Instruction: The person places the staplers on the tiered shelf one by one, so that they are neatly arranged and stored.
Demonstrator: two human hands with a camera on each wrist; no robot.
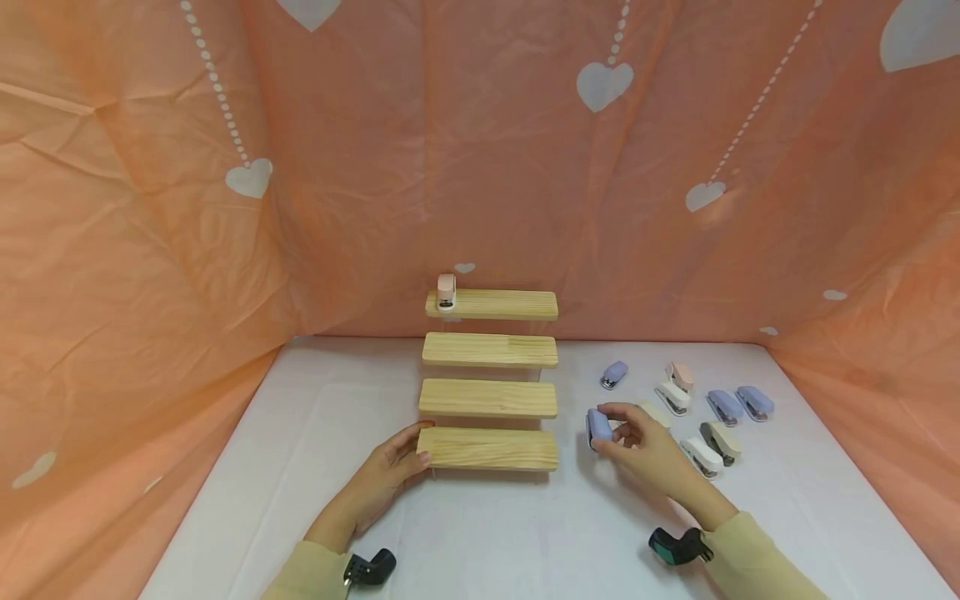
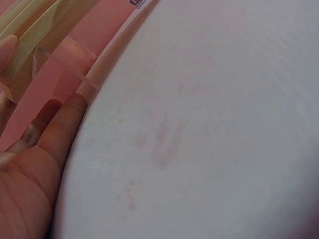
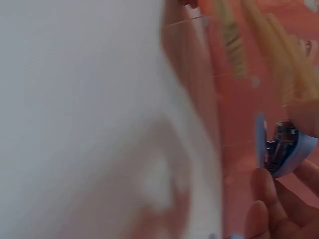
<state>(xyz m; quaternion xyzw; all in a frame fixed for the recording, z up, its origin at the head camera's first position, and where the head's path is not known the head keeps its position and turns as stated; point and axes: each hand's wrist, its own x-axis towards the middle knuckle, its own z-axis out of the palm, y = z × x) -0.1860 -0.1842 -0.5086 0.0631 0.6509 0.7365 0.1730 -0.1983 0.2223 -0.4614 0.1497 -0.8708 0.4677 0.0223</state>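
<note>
A tiered wooden shelf stand (image 1: pixel 487 450) with several boards stands at the middle of the table. My left hand (image 1: pixel 393 467) holds the left end of its lowest board, thumb on top and fingers below; the left wrist view shows the thumb at the board (image 2: pixel 30 62). To the right of the stand, my right hand (image 1: pixel 648 450) pinches a small lavender stapler (image 1: pixel 599 427) between thumb and fingers. Its metal inside appears in the right wrist view, with fingertips (image 3: pixel 264 186) at the stapler (image 3: pixel 286 149). A pink stapler (image 1: pixel 446 287) stands at the left of the top board.
On the table's right side lie several more small staplers: lavender ones (image 1: pixel 614 373) (image 1: pixel 755 402), white ones (image 1: pixel 675 398) (image 1: pixel 702 457), a pink one (image 1: pixel 681 376) and a cream one (image 1: pixel 722 440). An orange cloth (image 1: pixel 495 167) with white hearts hangs behind and beside the white table (image 1: pixel 300 417).
</note>
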